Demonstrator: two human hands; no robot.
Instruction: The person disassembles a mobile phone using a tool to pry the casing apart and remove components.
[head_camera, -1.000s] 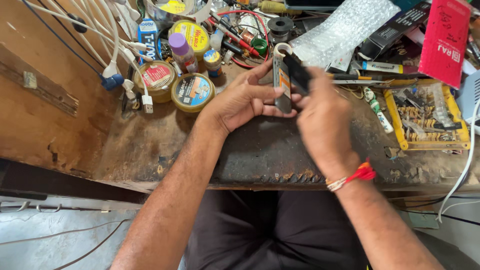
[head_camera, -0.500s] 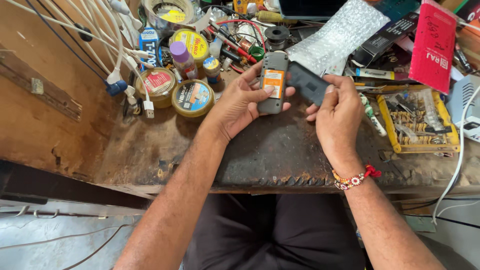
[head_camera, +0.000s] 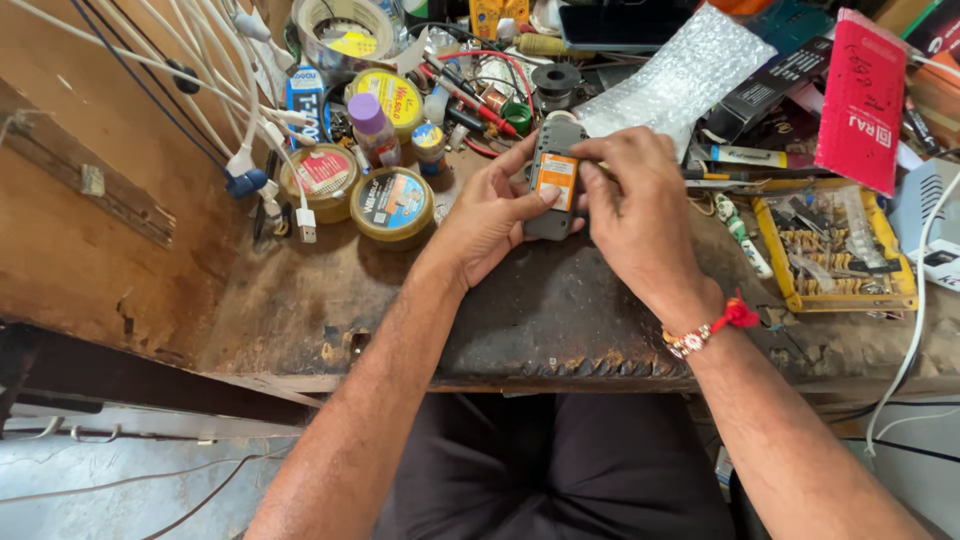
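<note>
Seen from above, a grey mobile phone (head_camera: 553, 180) with its back open — an orange-labelled battery showing — is held over a worn table (head_camera: 300, 310). The left hand (head_camera: 490, 215) has its grip clamped on the phone's left side; the right hand (head_camera: 635, 210) presses fingertips on its right edge. Round tins (head_camera: 392, 205) sit just left.

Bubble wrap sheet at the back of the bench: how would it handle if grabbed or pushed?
The bubble wrap sheet lies draped unevenly over clutter, so it is probably floppy and would sag from one corner. It looks thin and clear, likely very light; a push would probably slide or crumple it. It may snag on the tools beside it.
</note>
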